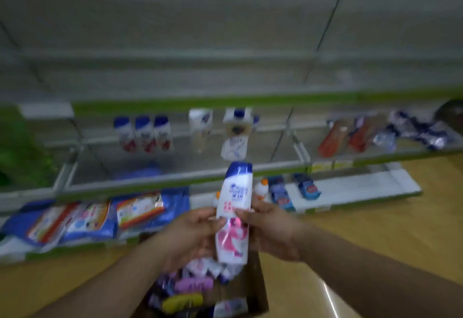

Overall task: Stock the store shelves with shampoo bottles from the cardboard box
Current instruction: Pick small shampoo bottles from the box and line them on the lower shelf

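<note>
Got a white plastic shampoo bottle with a blue cap and pink label [234, 212] upright over the brown cardboard box [253, 290], left hand [193, 232] and right hand [270, 230] both pinching its middle. Feels like it'd be stiff, lightish, a bit slick, so I'd grip the flat sides heading for the green-edged shelf [175, 182].

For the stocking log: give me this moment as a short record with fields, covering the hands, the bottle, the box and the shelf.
held item: white shampoo bottle, blue cap, pink lower label, cap pointing towards the shelves
left hand: grips the bottle's left side
right hand: grips its right side
cardboard box: below the hands, more bottles inside
middle shelf: three similar bottles in a row
image quality: blurred, label text unreadable
</note>
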Action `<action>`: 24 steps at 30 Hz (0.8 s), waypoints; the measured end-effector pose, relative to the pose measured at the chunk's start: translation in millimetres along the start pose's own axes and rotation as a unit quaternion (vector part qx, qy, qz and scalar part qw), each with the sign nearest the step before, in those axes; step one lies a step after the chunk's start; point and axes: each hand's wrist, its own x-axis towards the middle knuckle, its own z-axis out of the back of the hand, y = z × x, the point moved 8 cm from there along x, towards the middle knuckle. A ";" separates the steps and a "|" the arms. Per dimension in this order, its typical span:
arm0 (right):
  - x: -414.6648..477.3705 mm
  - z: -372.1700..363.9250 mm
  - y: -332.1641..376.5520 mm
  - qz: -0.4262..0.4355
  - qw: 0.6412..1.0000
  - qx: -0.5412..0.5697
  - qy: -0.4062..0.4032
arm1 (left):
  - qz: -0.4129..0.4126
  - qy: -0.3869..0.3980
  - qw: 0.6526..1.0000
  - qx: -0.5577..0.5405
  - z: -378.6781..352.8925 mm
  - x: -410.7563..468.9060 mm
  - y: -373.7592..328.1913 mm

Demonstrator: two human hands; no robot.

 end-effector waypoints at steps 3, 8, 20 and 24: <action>-37.6 -18.2 62.3 0.045 0.998 -0.036 0.007 | -0.047 0.003 0.999 0.028 -26.0 -31.2 -65.8; -98.4 -50.9 181.1 0.150 0.986 -0.064 0.026 | -0.150 -0.025 0.984 0.094 -67.0 -88.1 -194.3; -177.2 -109.8 382.5 0.352 0.912 -0.212 -0.004 | -0.326 -0.039 0.924 0.198 -106.8 -169.1 -395.9; -180.3 -118.1 415.7 0.361 0.915 -0.180 -0.031 | -0.325 -0.022 0.927 0.187 -103.5 -165.3 -433.1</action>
